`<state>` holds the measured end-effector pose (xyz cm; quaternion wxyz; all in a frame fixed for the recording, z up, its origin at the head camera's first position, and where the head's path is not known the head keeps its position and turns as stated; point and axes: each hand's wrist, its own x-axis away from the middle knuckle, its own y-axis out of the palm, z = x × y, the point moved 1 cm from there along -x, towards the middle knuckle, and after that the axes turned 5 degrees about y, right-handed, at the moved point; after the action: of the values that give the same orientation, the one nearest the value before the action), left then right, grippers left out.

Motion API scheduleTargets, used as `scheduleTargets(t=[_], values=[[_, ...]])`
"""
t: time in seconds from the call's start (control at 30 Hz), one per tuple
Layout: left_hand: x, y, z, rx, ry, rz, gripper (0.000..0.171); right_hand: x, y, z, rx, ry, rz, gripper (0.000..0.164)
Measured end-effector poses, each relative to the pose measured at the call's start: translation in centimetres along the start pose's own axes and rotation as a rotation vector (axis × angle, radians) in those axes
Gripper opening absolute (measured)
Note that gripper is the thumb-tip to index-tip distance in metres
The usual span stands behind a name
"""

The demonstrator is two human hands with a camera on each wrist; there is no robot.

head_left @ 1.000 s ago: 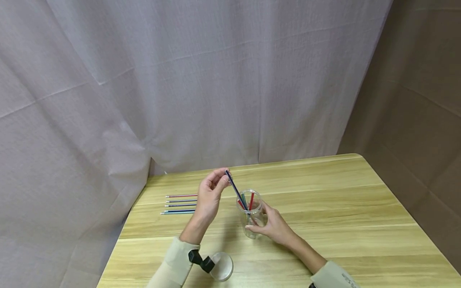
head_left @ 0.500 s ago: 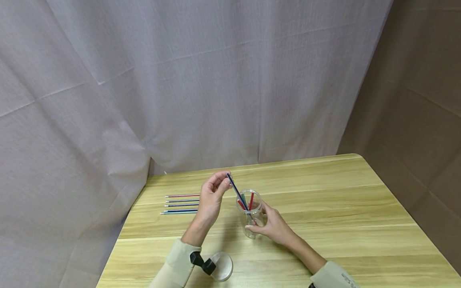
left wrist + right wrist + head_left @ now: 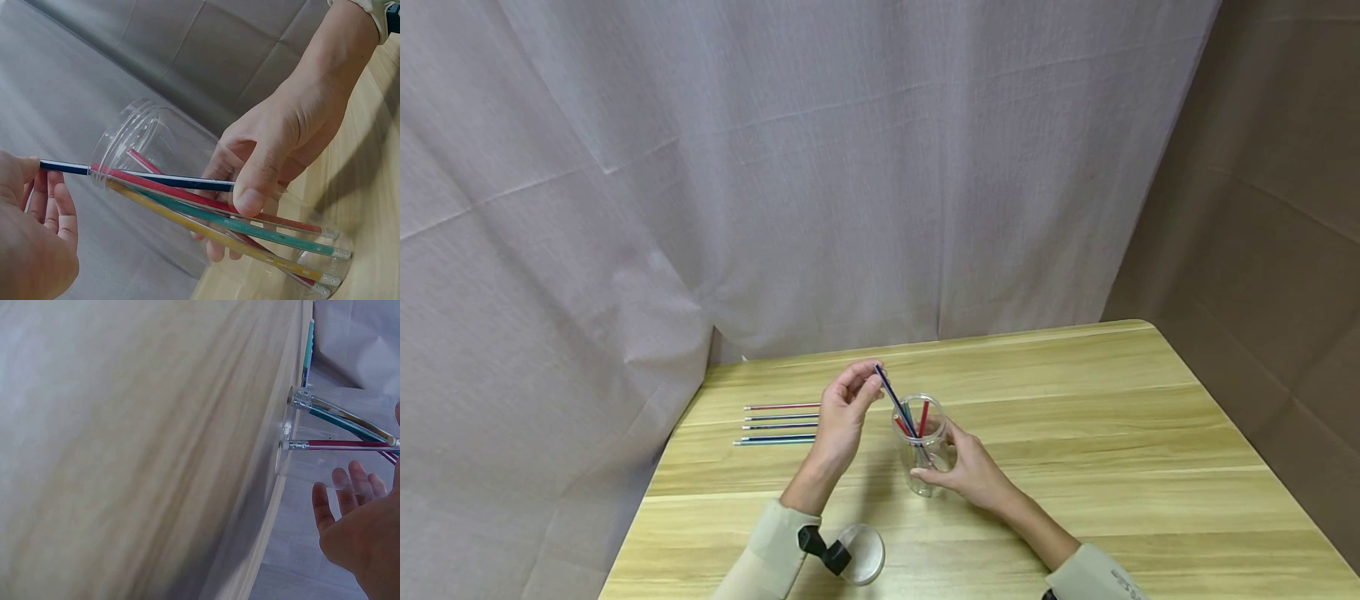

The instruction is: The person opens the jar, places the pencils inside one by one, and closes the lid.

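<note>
My left hand [image 3: 838,421] pinches the upper end of a dark blue pencil [image 3: 888,388] between thumb and fingers. That pencil slants down through the mouth of a clear jar [image 3: 908,465]. Its lower end passes behind my right thumb in the left wrist view. My right hand [image 3: 976,475] grips the jar's side, thumb in front and fingers behind. Inside lean a red pencil [image 3: 200,200], a teal pencil [image 3: 250,232] and a yellow pencil [image 3: 212,241], eraser ends at the bottom. A second, darker red pencil shows partly behind them.
Several pencils [image 3: 775,427] lie in a row on the wooden table [image 3: 1112,433], left of the left hand, which hides their right ends. A round clear lid [image 3: 867,558] lies near the front, partly behind the left wrist's black camera mount [image 3: 835,557]. Grey curtain [image 3: 850,208] hangs behind.
My left hand has moved slightly down and to the right, lowering the blue pencil a little further into the jar. The right hand and jar stay in place.
</note>
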<state>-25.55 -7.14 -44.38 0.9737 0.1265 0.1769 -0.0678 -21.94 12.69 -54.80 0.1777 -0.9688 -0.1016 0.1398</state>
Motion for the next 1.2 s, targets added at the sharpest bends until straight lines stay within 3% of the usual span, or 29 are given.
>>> scheduleTargets(t=[0.57, 1.0, 1.1, 1.2], values=[[-0.2, -0.3, -0.3, -0.056, 0.001, -0.041, 0.032, 0.0, 0.0, 0.0, 0.021, 0.004, 0.009, 0.075], [-0.3, -1.0, -0.4, -0.056, 0.013, -0.017, 0.034, 0.0, 0.0, 0.0, 0.028, 0.021, 0.008, 0.076], [-0.2, -1.2, -0.5, -0.097, 0.032, -0.035, 0.032, 0.0, 0.0, 0.0, 0.018, 0.029, 0.005, 0.076], [0.0, -1.1, -0.5, -0.193, 0.066, -0.106, 0.028, 0.0, 0.0, 0.0, 0.013, 0.029, 0.004, 0.077]])
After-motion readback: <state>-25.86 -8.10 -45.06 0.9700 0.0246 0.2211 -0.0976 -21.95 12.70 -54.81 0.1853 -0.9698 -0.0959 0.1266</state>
